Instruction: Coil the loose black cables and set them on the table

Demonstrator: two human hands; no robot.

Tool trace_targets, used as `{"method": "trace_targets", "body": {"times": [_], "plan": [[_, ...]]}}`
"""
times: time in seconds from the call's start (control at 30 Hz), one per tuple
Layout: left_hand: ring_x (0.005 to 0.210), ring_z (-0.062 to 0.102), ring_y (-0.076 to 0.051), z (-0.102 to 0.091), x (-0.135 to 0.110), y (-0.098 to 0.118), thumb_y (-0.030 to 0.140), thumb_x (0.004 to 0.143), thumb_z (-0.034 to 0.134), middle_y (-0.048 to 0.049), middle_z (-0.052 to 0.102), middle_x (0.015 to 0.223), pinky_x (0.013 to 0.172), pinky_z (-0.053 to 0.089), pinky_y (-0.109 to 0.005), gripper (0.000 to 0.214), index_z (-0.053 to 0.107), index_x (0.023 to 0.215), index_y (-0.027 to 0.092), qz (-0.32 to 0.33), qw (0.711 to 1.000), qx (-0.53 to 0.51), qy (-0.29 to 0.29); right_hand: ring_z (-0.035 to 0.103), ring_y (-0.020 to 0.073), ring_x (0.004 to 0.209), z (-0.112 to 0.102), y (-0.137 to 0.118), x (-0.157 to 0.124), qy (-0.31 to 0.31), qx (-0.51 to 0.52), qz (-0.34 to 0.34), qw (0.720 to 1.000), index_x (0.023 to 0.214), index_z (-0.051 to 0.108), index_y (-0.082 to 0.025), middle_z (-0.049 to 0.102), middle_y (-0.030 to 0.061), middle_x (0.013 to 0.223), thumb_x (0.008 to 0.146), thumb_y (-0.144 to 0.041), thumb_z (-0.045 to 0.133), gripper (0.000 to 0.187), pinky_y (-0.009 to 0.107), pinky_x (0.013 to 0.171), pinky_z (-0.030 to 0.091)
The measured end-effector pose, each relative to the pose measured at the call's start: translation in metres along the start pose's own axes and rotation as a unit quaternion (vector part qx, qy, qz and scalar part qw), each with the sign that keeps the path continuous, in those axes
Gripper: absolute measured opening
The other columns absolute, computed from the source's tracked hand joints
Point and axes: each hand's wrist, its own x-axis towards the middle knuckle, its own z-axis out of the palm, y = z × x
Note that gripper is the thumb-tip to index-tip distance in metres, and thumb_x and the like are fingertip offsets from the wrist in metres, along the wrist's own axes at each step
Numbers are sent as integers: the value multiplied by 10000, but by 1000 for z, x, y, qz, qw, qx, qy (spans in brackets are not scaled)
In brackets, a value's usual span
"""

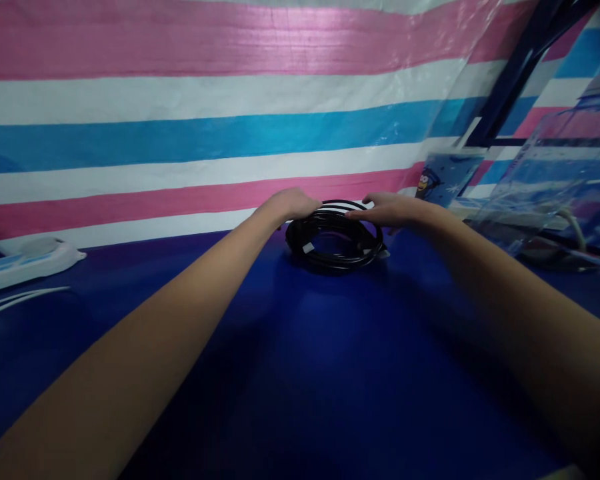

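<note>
A coiled black cable [333,264] lies on the blue tabletop [325,353], near its far edge, with small white tags or labels showing on the loops. My left hand [296,203] curls over the back left of the coil; its fingertips are partly hidden behind the loops. At the back right, my right hand [389,209] has its thumb laid on the coil and its forefinger a little apart, with upper strands running between them. Its other fingers are mostly hidden at the outer side of the coil.
A white power strip [35,261] sits at the left, with thin white cords [25,297] before it. Behind the table hangs a striped plastic sheet [190,143]. At the right are a clear plastic container [540,180], a blue cartoon-printed packet [447,177] and a dark metal post [513,80].
</note>
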Motion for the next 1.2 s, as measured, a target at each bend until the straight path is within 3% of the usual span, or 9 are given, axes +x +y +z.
{"method": "trace_targets", "body": {"times": [0.17, 0.3, 0.43, 0.53, 0.63, 0.67, 0.73, 0.93, 1.2], "plan": [[843, 579, -285, -19, -51, -5, 328, 775, 567, -130, 661, 892, 794, 423, -377, 199, 637, 855, 160, 36, 974, 217, 61, 558, 340, 1076, -4, -23, -17, 179, -48, -126, 975, 1276, 521, -61, 580, 228, 1197, 850, -412, 533, 552, 430, 883, 434], [1035, 555, -278, -31, -93, -34, 273, 870, 445, -141, 624, 1123, 882, 403, -377, 260, 590, 1056, 165, 109, 947, 294, 75, 552, 320, 1067, 0, -37, -24, 181, -70, -190, 962, 1245, 550, -96, 583, 190, 1184, 828, -304, 550, 466, 427, 896, 418], [1030, 563, -261, -40, -135, -55, 210, 886, 402, -117, 634, 1099, 890, 422, -389, 268, 588, 1078, 181, 131, 929, 342, 53, 584, 287, 1003, 14, -49, -39, 229, -11, -245, 942, 1110, 636, -150, 634, 142, 1086, 855, -220, 495, 300, 406, 871, 421], [991, 601, -241, -40, -170, -46, 223, 896, 404, -99, 673, 1062, 915, 436, -371, 280, 648, 1026, 180, 174, 927, 308, -121, 625, 240, 920, 36, -79, -71, 150, 73, -390, 906, 1040, 670, -180, 680, 91, 1002, 878, -264, 498, 250, 355, 837, 441], [1274, 463, -227, -35, -196, -26, 316, 931, 401, -58, 558, 1349, 1090, 309, -344, 386, 581, 1257, 215, 211, 903, 212, -307, 604, 206, 1043, 63, -117, -108, -79, 129, -573, 805, 1178, 629, -191, 654, 65, 1164, 919, -349, 474, 341, 311, 892, 439], [1337, 393, -200, -34, -200, -21, 333, 941, 391, -22, 484, 1426, 1128, 253, -322, 422, 521, 1329, 232, 202, 893, 180, -361, 586, 212, 1092, 69, -125, -117, -146, 137, -602, 773, 1238, 599, -185, 624, 69, 1233, 927, -394, 455, 402, 314, 920, 431], [1383, 319, -166, -34, -200, -16, 353, 950, 387, 28, 379, 1490, 1156, 199, -304, 460, 438, 1396, 255, 175, 878, 123, -429, 551, 215, 1163, 78, -132, -126, -230, 136, -587, 764, 1341, 521, -177, 572, 71, 1317, 936, -460, 417, 505, 314, 957, 419], [1290, 458, -226, -49, -181, -29, 370, 859, 585, -67, 521, 1389, 1078, 352, -315, 483, 560, 1285, 145, 176, 897, 87, -397, 409, 273, 1309, 83, -109, -113, -160, 68, -585, 792, 1450, 363, -127, 406, 148, 1454, 888, -535, 480, 704, 408, 1064, 317], [1183, 545, -213, -54, -181, -41, 309, 852, 601, -99, 651, 1209, 1019, 396, -290, 356, 627, 1154, 121, 238, 923, 101, -285, 405, 251, 1310, 84, -100, -103, -158, 98, -555, 811, 1448, 366, -176, 403, 126, 1458, 911, -471, 473, 622, 403, 1060, 346]]}}
